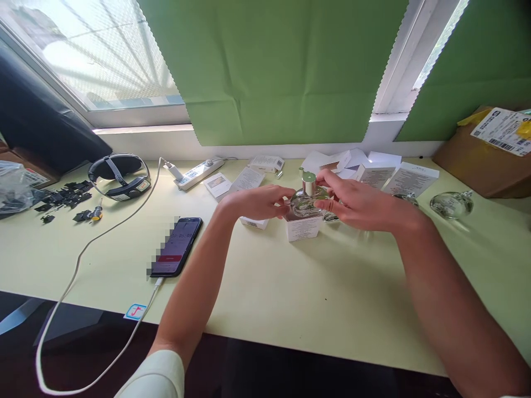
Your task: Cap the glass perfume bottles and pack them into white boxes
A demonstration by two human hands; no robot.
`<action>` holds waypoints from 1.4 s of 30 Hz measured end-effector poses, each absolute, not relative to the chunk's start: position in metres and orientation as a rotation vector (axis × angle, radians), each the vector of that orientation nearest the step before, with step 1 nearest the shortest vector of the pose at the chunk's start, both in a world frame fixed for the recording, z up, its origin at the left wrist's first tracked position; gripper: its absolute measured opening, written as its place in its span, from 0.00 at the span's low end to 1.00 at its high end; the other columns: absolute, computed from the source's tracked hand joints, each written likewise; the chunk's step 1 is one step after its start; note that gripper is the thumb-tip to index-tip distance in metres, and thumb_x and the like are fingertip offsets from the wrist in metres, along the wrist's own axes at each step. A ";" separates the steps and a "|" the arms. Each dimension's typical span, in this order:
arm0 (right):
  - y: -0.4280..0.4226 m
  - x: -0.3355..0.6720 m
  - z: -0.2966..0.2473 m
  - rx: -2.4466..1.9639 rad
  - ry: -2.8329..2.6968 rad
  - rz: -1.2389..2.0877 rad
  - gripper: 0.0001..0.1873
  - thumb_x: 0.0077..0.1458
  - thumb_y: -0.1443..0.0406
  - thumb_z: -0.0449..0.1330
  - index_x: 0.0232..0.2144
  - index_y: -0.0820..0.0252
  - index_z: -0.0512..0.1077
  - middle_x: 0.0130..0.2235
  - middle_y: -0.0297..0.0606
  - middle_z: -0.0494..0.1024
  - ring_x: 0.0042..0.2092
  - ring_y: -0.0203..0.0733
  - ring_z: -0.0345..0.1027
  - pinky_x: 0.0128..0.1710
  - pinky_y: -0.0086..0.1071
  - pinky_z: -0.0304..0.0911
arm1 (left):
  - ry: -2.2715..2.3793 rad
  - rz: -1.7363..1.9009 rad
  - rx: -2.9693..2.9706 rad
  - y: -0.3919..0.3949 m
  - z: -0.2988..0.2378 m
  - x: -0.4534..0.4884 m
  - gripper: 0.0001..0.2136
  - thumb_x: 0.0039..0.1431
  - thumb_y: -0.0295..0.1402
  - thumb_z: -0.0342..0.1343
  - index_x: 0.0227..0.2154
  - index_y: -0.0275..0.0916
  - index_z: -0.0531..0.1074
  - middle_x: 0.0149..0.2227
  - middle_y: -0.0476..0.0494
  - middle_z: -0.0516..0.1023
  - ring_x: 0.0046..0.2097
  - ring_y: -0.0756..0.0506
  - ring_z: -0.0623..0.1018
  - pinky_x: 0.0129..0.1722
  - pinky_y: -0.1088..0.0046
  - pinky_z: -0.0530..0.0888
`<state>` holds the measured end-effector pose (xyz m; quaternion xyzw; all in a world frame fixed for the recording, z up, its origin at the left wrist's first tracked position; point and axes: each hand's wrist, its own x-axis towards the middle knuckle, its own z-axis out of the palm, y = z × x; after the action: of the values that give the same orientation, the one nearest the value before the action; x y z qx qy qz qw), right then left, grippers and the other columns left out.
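A round glass perfume bottle with a silvery-green cap stands upright at the top of a small white carton. My right hand grips the bottle from the right, thumb in front and fingers by the cap. On the other side, my left hand has its fingers closed at the carton's upper left edge, close to the glass. How far the bottle sits inside the carton is hard to see. Another glass bottle lies partly hidden behind the carton, below my right hand.
White cartons and another perfume bottle are on the right, before a cardboard box. More flat cartons lie behind my left hand. Leftward are a phone on a white cable, a power strip and a headset.
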<state>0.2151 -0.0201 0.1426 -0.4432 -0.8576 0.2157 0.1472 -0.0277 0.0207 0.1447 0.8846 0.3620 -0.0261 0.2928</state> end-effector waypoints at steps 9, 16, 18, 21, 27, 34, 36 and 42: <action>-0.022 0.205 0.137 -1.223 -2.482 0.496 0.10 0.62 0.58 0.53 0.44 0.53 0.63 0.47 0.39 0.73 0.32 0.40 0.66 0.30 0.34 0.56 | 0.986 -0.024 2.403 0.021 0.145 -0.027 0.06 0.58 0.24 0.46 0.31 0.38 0.67 0.33 0.49 0.78 0.32 0.52 0.75 0.31 0.78 0.68; -0.019 0.200 0.130 -1.128 -2.484 0.481 0.12 0.59 0.63 0.57 0.47 0.53 0.69 0.47 0.40 0.75 0.47 0.47 0.68 0.40 0.36 0.60 | 0.953 -0.016 2.296 0.020 0.146 -0.028 0.10 0.64 0.29 0.43 0.40 0.38 0.69 0.40 0.46 0.79 0.41 0.50 0.80 0.34 0.80 0.70; -0.017 0.200 0.128 -1.111 -2.495 0.476 0.13 0.59 0.63 0.58 0.47 0.54 0.70 0.47 0.41 0.75 0.51 0.49 0.67 0.43 0.37 0.61 | 0.982 -0.018 2.278 0.020 0.147 -0.029 0.12 0.65 0.31 0.43 0.45 0.39 0.69 0.42 0.46 0.79 0.42 0.49 0.81 0.34 0.79 0.70; -0.016 0.200 0.126 -1.113 -2.499 0.502 0.14 0.59 0.63 0.57 0.48 0.54 0.71 0.47 0.40 0.76 0.48 0.48 0.69 0.41 0.37 0.61 | 1.025 -0.024 2.274 0.020 0.147 -0.030 0.15 0.65 0.32 0.44 0.52 0.40 0.68 0.44 0.45 0.78 0.40 0.49 0.81 0.33 0.79 0.69; -0.016 0.199 0.123 -1.167 -2.477 0.461 0.17 0.57 0.61 0.61 0.49 0.53 0.75 0.45 0.42 0.76 0.49 0.50 0.68 0.44 0.40 0.63 | 1.036 -0.047 2.292 0.020 0.147 -0.029 0.17 0.66 0.31 0.42 0.53 0.40 0.68 0.46 0.44 0.79 0.41 0.49 0.81 0.35 0.78 0.69; -0.015 0.195 0.119 -1.361 -2.432 0.462 0.20 0.54 0.58 0.63 0.50 0.47 0.77 0.44 0.44 0.72 0.47 0.52 0.67 0.45 0.44 0.64 | 1.022 -0.039 2.243 0.020 0.146 -0.030 0.17 0.68 0.35 0.42 0.54 0.41 0.68 0.48 0.44 0.78 0.41 0.49 0.81 0.36 0.78 0.70; -0.016 0.192 0.120 -1.450 -2.395 0.453 0.21 0.53 0.57 0.63 0.50 0.45 0.77 0.43 0.44 0.71 0.46 0.53 0.67 0.43 0.43 0.64 | 1.033 -0.040 2.238 0.020 0.149 -0.031 0.17 0.68 0.37 0.43 0.54 0.41 0.68 0.48 0.44 0.79 0.41 0.49 0.81 0.36 0.78 0.70; -0.019 0.189 0.123 -1.420 -2.386 0.524 0.18 0.52 0.59 0.63 0.47 0.46 0.79 0.38 0.40 0.76 0.46 0.52 0.68 0.42 0.40 0.63 | 0.995 0.068 2.312 0.016 0.153 -0.032 0.14 0.69 0.36 0.42 0.54 0.42 0.64 0.44 0.46 0.79 0.39 0.50 0.80 0.35 0.76 0.70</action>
<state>0.1892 -0.0192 0.1233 -0.4964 -0.8339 0.1830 0.1574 -0.0318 0.0161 0.1529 0.8740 0.3760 0.0257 0.3068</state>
